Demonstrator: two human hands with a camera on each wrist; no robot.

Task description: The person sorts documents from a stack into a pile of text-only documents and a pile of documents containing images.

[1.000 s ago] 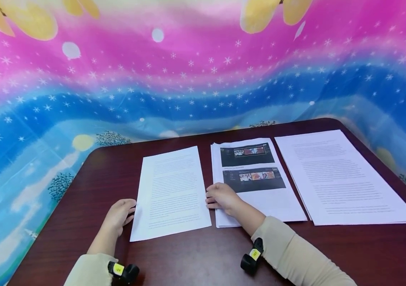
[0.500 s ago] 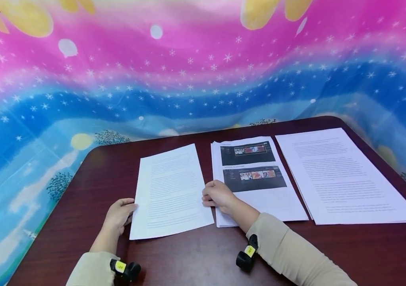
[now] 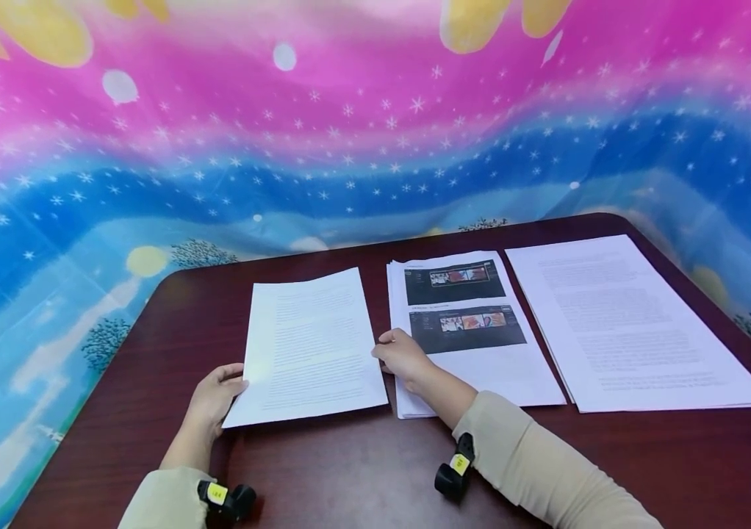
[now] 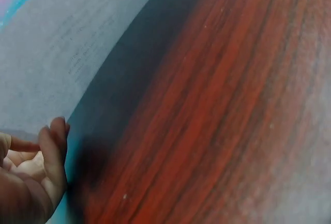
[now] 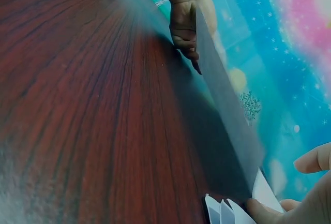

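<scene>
A white sheet of paper (image 3: 312, 345) covered in printed text is raised off the table at the left, bowed slightly, its near edge above a dark shadow. At its lower left edge, my left hand (image 3: 213, 400) pinches it, thumb above and fingers beneath. My right hand (image 3: 405, 360) holds its right edge, the forearm crossing over a middle stack of papers (image 3: 481, 378) with dark screenshots printed on top. In the right wrist view the sheet (image 5: 227, 100) shows nearly edge-on between both hands, with a right fingertip (image 5: 258, 211) at its near corner.
A further stack of text pages (image 3: 633, 323) lies at the right, close beside the middle stack. All of it is on a dark reddish wooden table (image 3: 349, 470) with rounded corners. A colourful cloth backdrop (image 3: 349, 147) hangs right behind the table. A black camera sits on each wrist.
The sheet has risen from nearly flat on the table, its near edge lifting. Both hands have tightened at its sides and shifted slightly left. The two stacks stay put.
</scene>
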